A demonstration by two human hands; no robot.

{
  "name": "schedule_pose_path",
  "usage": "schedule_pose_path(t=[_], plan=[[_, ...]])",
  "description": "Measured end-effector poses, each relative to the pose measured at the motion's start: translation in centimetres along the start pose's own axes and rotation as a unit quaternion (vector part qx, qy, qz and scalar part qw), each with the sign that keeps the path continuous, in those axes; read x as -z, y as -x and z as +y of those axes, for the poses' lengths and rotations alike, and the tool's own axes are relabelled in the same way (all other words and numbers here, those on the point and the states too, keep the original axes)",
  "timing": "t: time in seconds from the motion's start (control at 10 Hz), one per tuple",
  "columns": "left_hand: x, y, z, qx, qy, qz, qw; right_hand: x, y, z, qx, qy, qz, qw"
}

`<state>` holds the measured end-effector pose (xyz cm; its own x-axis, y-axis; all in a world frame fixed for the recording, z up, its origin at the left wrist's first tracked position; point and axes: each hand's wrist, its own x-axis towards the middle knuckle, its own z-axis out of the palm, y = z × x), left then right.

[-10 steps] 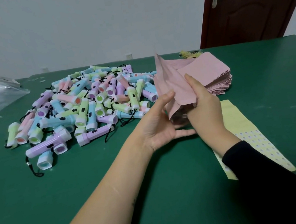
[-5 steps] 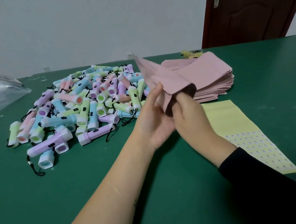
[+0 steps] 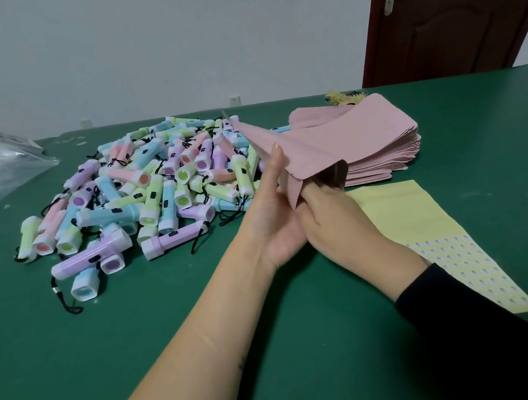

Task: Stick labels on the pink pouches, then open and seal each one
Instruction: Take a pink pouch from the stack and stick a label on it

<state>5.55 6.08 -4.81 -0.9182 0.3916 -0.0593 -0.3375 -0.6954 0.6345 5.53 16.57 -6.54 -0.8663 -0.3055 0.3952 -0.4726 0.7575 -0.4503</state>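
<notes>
While left hand (image 3: 274,222) and right hand (image 3: 337,222) grip it, the pink pouch (image 3: 304,157) gapes.

Near table (image 3: 143,366) bare; flashlights (image 3: 153,187) crowd left.

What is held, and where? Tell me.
One pink pouch, at its open end: the left hand pinches the edge, the right hand reaches inside.
</notes>
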Motion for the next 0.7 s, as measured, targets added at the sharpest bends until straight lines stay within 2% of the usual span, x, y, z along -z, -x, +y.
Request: schedule_pose_path(t=[0.1, 0.2, 0.3, 0.5, 0.6, 0.7], plan=[[0.0, -0.3, -0.6, 0.000, -0.040, 0.023, 0.999, -0.3, -0.1, 0.2, -0.030, -0.048, -0.003, 0.998], [0.1, -0.5, -1.1, 0.001, -0.045, 0.022, 0.999, 0.1, -0.3, 0.5, -0.089, -0.103, 0.024, 0.990], [0.2, -0.7, -1.5, 0.011, -0.071, 0.025, 0.997, 0.3, -0.3, 0.4, -0.106, -0.138, 0.052, 0.983], [0.5, -0.8, -1.5, 0.004, -0.047, 0.000, 0.999, 0.2, -0.3, -0.2, -0.072, -0.097, 0.025, 0.992], [0.5, -0.9, -1.8, 0.013, -0.054, 0.005, 0.998, 0.4, 0.2, 0.0, -0.116, -0.085, -0.033, 0.989], [-0.1, -0.3, -1.6, 0.036, -0.069, 0.016, 0.997, 0.5, 0.2, 0.1, -0.160, -0.064, -0.049, 0.984]])
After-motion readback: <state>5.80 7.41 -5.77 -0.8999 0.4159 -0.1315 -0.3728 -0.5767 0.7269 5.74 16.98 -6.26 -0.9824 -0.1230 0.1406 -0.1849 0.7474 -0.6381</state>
